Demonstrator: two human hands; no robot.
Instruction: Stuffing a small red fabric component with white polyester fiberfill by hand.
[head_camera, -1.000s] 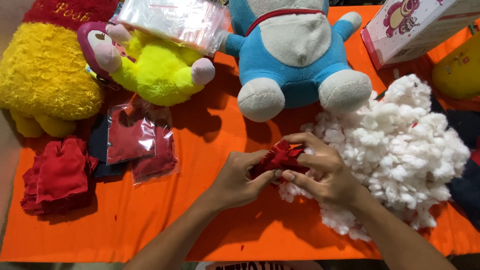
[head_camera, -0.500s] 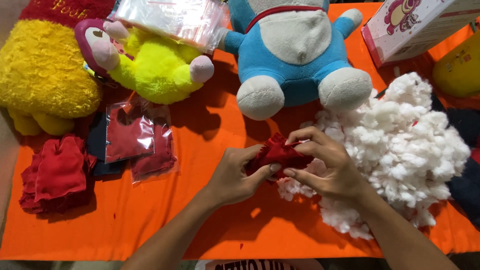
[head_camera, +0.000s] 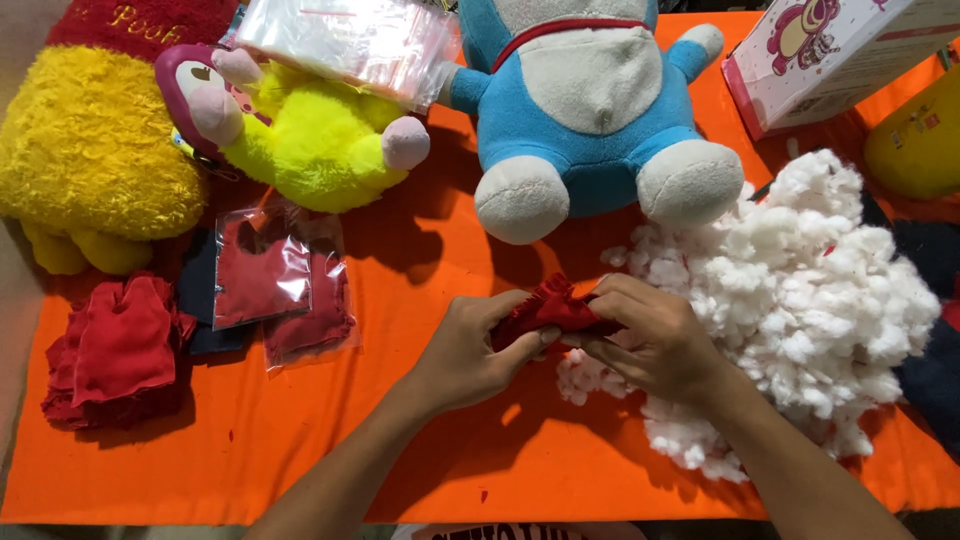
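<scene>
Both hands meet just in front of the blue plush toy (head_camera: 590, 110), on the orange cloth (head_camera: 300, 450). The left hand (head_camera: 468, 352) pinches a small red fabric piece (head_camera: 548, 308) from its left side. The right hand (head_camera: 655, 340) grips the same red piece from the right, fingers curled over it. The red piece sits between the two hands, just below the blue toy's white feet.

Right of the blue toy's feet lies a big pile of white stuffing (head_camera: 800, 300), and the right hand touches its edge. A few white tufts could stick to the fingers and drop onto the cloth. If either hand pulls too hard, the little red piece might stretch or slip out of the pinch.

Far left of the blue toy sit a yellow plush toy (head_camera: 310, 140) and small clear bags with red fabric (head_camera: 280, 280). They are well apart from the hands, so they should not get bumped.
</scene>
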